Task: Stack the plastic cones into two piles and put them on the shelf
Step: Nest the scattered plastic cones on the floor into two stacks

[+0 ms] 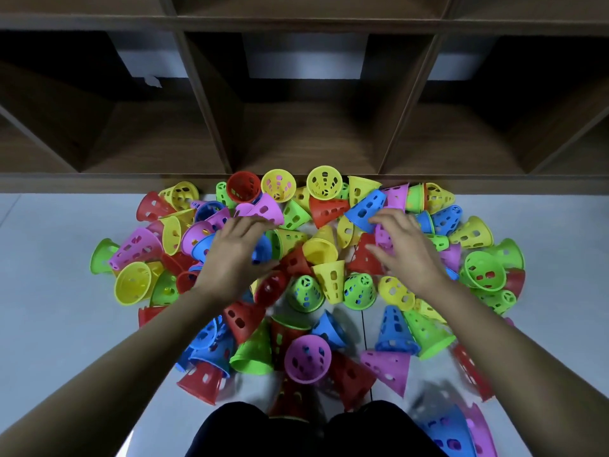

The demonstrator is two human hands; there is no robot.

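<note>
Several perforated plastic cones in red, yellow, green, blue and pink lie scattered in a heap (324,282) on the floor in front of a wooden shelf (296,179). My left hand (235,252) hovers over the left middle of the heap with fingers spread, above a blue cone (263,249). Over the right middle, my right hand (403,249) is spread too, its fingers near a pink cone (382,237) and a blue cone (365,207). Neither hand holds a cone.
The shelf has open compartments (309,133) directly behind the heap, divided by slanted wooden panels. The pale tiled floor (49,291) extends left and right of the heap. My dark-clothed knees (316,430) are at the bottom edge, with blurred cones beside them.
</note>
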